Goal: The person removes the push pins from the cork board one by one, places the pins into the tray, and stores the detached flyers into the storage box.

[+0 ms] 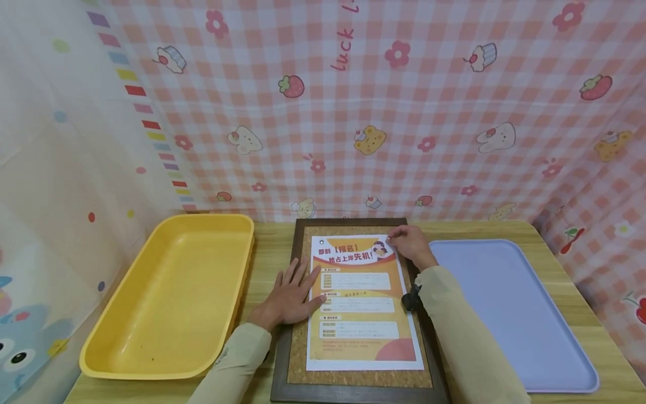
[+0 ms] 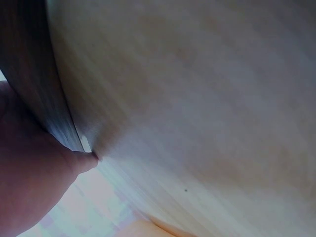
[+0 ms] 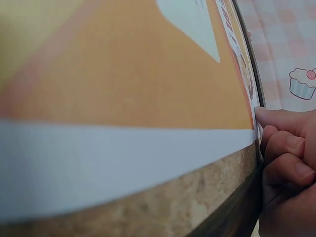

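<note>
A printed orange-and-white poster point(image 1: 359, 311) lies on a cork board point(image 1: 373, 379) with a dark wooden frame point(image 1: 285, 348). A small pushpin point(image 1: 321, 242) sits at the poster's top left corner. My left hand point(image 1: 289, 297) rests with fingers spread over the frame's left side and the poster's left edge. At the top right corner my right hand point(image 1: 411, 245) pinches what looks like another small pushpin against the paper, mostly hidden by the fingertips. In the right wrist view its other fingers point(image 3: 284, 145) are curled under the index finger.
To the left stands a deep yellow tray point(image 1: 166, 297). A flat lilac tray point(image 1: 504, 308) lies to the right, partly behind my right sleeve point(image 1: 466, 336). All rest on a wood-grain table point(image 1: 267, 247), with a pink checked curtain point(image 1: 323, 112) behind.
</note>
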Demonstrator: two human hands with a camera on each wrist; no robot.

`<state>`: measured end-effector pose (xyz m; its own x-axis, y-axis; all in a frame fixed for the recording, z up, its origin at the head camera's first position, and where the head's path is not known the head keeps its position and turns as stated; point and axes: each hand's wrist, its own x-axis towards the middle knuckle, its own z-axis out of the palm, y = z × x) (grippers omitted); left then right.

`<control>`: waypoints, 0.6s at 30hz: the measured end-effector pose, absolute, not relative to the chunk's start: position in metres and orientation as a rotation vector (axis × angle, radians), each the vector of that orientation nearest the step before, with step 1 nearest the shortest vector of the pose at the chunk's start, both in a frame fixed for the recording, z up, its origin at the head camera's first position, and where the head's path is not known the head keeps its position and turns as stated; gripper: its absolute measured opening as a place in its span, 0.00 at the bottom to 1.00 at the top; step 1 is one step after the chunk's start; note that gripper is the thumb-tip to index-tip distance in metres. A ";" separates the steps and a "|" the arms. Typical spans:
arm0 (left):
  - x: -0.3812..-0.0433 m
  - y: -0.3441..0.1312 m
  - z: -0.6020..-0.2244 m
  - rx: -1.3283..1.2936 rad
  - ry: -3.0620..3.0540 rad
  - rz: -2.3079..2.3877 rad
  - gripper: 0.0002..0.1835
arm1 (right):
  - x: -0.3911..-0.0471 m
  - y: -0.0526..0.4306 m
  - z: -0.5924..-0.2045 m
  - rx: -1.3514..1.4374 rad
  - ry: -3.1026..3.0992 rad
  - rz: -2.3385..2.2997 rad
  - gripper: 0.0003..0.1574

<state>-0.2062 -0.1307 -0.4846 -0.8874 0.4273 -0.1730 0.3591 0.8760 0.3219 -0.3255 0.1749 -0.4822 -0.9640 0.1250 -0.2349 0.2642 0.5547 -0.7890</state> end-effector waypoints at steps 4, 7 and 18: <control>-0.206 -0.130 -0.484 0.596 2.811 0.404 0.38 | -0.325 0.176 -0.481 0.320 2.616 -1.386 0.07; -0.206 -0.130 -0.484 0.593 2.814 0.393 0.38 | -0.325 0.177 -0.481 0.291 2.611 -1.396 0.07; -0.207 -0.131 -0.487 0.590 2.801 0.398 0.38 | -0.326 0.178 -0.480 0.338 2.531 -1.461 0.08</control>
